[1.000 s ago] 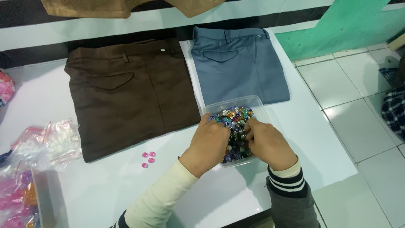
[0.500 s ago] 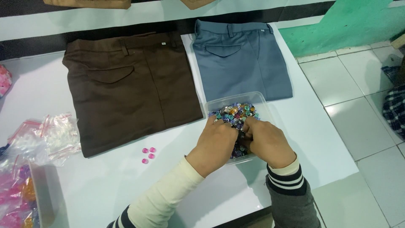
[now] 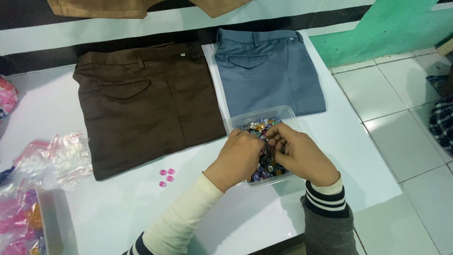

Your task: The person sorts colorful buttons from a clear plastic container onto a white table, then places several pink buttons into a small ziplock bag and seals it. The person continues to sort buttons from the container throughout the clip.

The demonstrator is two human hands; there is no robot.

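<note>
The white table (image 3: 118, 212) carries brown trousers (image 3: 146, 104) to the left of the clear button tub (image 3: 283, 115) and grey-blue trousers (image 3: 269, 71) just behind it. The tub sits near the table's right edge; a careless nudge could tip the mixed buttons (image 3: 262, 126) onto the tiles. Both hands curl knuckles-up over it: the left hand (image 3: 238, 158) and right hand (image 3: 302, 153) pinch inward, though I cannot tell what either holds. Four pink buttons (image 3: 166, 175) lie left of the tub.

Clear plastic tub (image 3: 288, 114), glossy beads (image 3: 262, 126) inside; matt woven brown trousers (image 3: 146, 104), smoother grey trousers (image 3: 269, 71); smooth white counter (image 3: 118, 208).
</note>
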